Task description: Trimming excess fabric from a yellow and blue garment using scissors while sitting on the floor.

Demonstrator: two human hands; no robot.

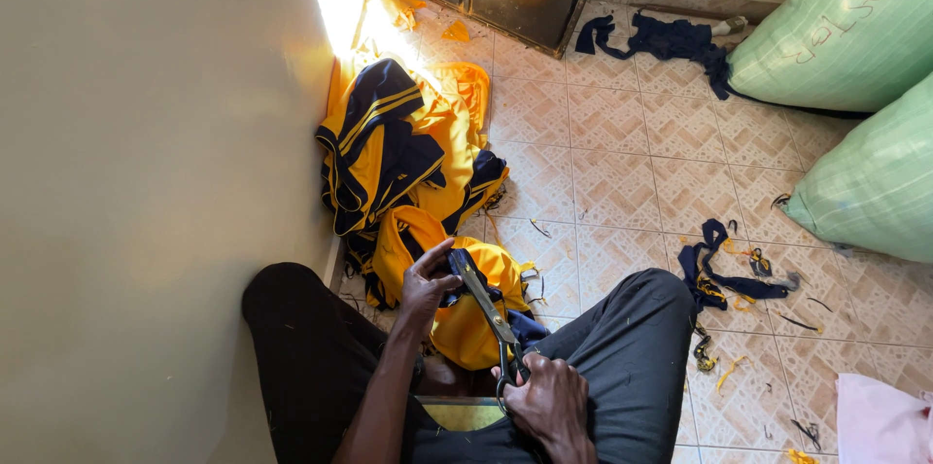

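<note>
Hands were both busy: right hand (552, 398) was clenched around the handles of the dark scissors (489, 311), left hand (428, 279) pinched the yellow garment (473, 323) with navy trim right beside the blade tips. Garment sat between the knees of the black trousers (637, 347), bunched over the lap, scissors lying across it with the blades pointing at the left fingers. Main risk as I read it: left thumb and fingertips were touching or nearly touching the blade end, so a closing cut could nick them; cloth was folded in layers, so a cut could go through a layer underneath that wasn't meant, or snag the trouser leg. Couldn't tell how far the blades were parted. Further out, a heap of yellow-and-navy garments (398, 148) lay against the wall (146, 182), navy offcuts (724, 274) and thread scraps littered the tiled floor (622, 172), green sacks (855, 114) stood well apart at the right.
</note>
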